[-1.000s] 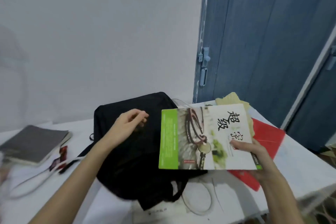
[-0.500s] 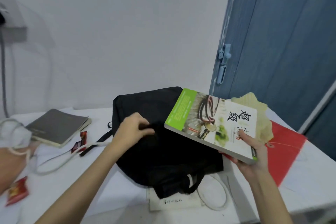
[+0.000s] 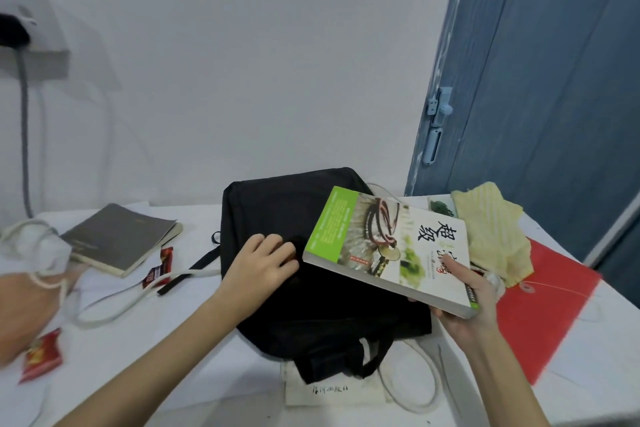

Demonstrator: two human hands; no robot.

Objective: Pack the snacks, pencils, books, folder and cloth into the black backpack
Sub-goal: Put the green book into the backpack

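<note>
1. My right hand (image 3: 465, 302) grips the green-and-white paperback (image 3: 388, 246) at its near right corner, thumb curled over the cover and fingers underneath; I hold the book tilted above the right half of the black backpack (image 3: 311, 305), clear of the table.
2. My left hand (image 3: 259, 270) pinches the backpack's black fabric near its middle, fingers curled into the cloth just beside the book's green left edge.
3. The backpack lies flat on the white table (image 3: 214, 367), its straps toward me; whether its opening is unzipped I cannot tell.
4. A pale yellow cloth (image 3: 491, 229) sits bunched to the right of the book, partly on the red folder (image 3: 554, 305), which lies flat at the table's right edge.
5. A grey book (image 3: 117, 236) lies to the left of the backpack, well apart from it.
6. A red snack packet (image 3: 161, 267) and a black pen-like object (image 3: 173, 284) lie between the grey book and the backpack; another red snack packet (image 3: 43, 355) rests near the left table edge.
7. A white cord (image 3: 104, 308) loops across the left part of the table.
8. A blue door (image 3: 540, 80) stands behind the table's right end.
</note>
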